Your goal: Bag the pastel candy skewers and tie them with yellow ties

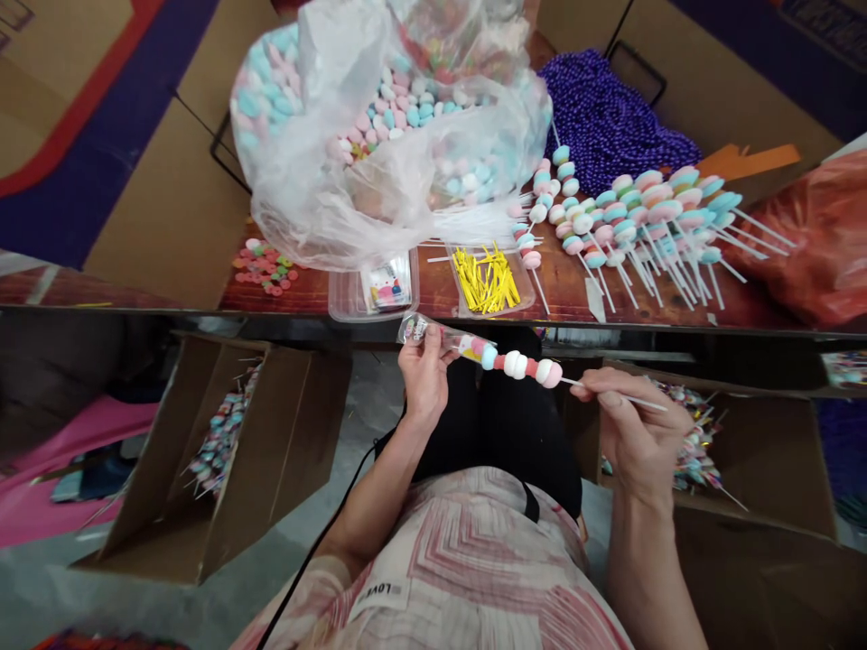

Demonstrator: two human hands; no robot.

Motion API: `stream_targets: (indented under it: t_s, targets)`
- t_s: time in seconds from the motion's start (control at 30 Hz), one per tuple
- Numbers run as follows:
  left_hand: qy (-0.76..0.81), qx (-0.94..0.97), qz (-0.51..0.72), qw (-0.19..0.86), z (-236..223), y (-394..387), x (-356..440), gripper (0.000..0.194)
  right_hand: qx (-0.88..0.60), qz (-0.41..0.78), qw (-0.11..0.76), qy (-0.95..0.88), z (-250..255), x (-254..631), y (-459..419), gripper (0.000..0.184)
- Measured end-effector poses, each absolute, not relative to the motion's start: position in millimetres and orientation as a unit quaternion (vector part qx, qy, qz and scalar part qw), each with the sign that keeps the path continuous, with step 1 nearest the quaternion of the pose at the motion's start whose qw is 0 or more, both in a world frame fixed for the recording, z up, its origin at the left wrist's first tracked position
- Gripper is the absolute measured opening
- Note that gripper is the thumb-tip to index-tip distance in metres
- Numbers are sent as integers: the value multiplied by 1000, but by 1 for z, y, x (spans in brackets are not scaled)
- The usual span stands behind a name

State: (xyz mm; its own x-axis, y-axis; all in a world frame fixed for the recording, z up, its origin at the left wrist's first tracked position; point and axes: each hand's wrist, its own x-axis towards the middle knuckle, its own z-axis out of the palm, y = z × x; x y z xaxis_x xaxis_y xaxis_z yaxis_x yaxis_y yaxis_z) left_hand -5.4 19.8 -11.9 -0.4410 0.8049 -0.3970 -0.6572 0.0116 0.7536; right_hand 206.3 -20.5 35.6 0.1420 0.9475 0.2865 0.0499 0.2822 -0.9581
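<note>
Head view: 2 hands, each closed in a light pinch. Left hand [424, 384] holds a clear, printed plastic sleeve [442, 338], its mouth around the upper end of a pastel-and-red candy skewer [516, 365]; right hand [633, 429] grips the skewer's slim white stick [573, 384], before the reddish-brown wooden surface [567, 291]. Candy judged light, soft, easily dented; hold by the stiff stick. Film probably slippery. Beyond: flat, shiny gold twist ties [486, 280], piled rounded pastel skewers [667, 212], then 1 crinkled translucent bag [399, 199].
</note>
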Motion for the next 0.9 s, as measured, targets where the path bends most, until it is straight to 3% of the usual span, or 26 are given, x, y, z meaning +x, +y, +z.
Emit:
stream_targets:
  t_s: [0.5,0.9]
  targets:
    - [503,167,713,460,-26,20,-11,41,-521,394,618,-438,18,192,-26,8]
    - [483,182,697,498,-22,19,-12,41,-524,433,644,-350,13,181,-27,14]
